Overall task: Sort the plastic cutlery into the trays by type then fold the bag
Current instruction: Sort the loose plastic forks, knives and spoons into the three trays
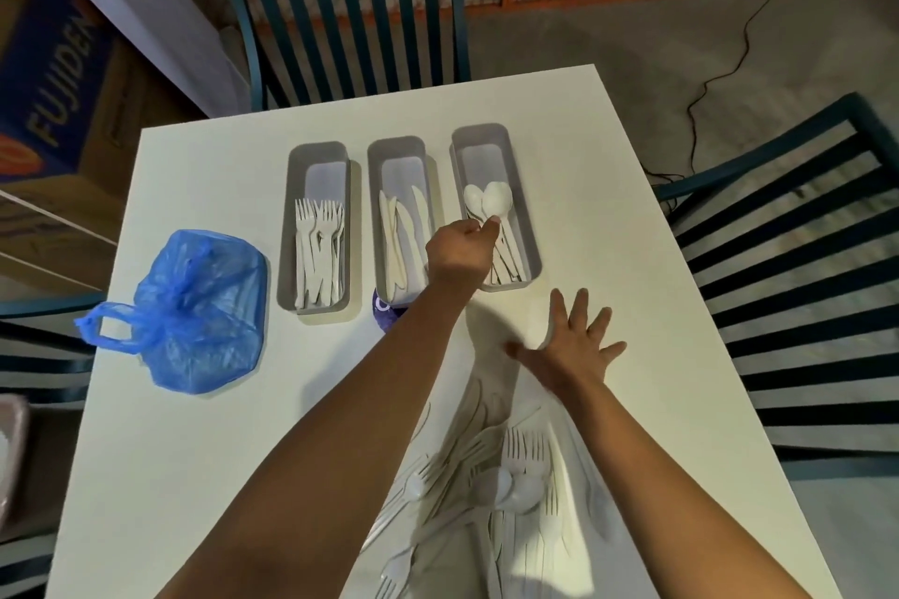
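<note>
On the white table (194, 477) I've got three grey trays lined up side by side: forks in the left tray (316, 229), knives in the middle tray (400, 219), spoons in the right tray (491, 204). My left hand (459, 253) is reaching across over the near end of the middle tray, and its fingertips are pinching the handle of a white spoon (496, 202), whose bowl sits over the other spoons in the right tray. I can't tell if that spoon is already resting on them or just above.

My right hand (571, 348) is spread flat, fingers fanned out, holding nothing, just near the front of the spoon tray. Can't say whether the palm is actually touching the tabletop.

Closer to me, a loose pile of unsorted cutlery (491, 491) lies on the table, forks and spoons mixed, partly under my arms. The blue plastic bag (194, 311) sits crumpled at the left side of the table, well apart from the trays. Something small and purple (384, 314) pokes out beside my left forearm; can't make out what it is. Dark slatted chairs (350, 10) stand at the far and right sides.
</note>
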The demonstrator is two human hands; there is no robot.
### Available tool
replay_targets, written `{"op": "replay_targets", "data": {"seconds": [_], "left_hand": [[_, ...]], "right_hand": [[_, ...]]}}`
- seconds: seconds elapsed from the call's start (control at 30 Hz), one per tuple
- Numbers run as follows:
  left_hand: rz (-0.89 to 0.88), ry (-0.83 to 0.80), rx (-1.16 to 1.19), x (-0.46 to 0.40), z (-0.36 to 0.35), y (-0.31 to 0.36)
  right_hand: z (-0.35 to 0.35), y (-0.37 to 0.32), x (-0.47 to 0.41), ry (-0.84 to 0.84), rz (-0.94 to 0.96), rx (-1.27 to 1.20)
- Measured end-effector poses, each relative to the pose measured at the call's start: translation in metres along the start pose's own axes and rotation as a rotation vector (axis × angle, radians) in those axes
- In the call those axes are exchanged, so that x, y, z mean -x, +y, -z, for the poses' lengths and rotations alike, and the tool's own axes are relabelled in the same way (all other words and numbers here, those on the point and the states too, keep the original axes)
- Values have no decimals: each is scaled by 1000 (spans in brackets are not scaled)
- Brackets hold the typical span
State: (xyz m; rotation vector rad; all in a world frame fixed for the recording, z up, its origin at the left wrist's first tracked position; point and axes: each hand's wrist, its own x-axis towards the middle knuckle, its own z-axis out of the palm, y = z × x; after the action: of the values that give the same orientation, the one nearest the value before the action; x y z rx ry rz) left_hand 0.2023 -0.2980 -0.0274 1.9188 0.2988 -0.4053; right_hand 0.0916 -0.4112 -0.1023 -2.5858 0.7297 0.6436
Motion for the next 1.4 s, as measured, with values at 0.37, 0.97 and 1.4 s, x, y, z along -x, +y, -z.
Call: {"op": "replay_targets", "data": {"seconds": [0.37, 0.97, 1.4], "left_hand": [[166, 23, 20, 54, 55, -80], [-70, -69, -780, 134, 110, -174], [-121, -1, -845, 148, 112, -184]], "right_hand": [[-9, 2, 21, 81, 124, 42], [-41, -28, 76, -15, 538, 276], [-35, -29, 81, -132, 450, 39]]}}
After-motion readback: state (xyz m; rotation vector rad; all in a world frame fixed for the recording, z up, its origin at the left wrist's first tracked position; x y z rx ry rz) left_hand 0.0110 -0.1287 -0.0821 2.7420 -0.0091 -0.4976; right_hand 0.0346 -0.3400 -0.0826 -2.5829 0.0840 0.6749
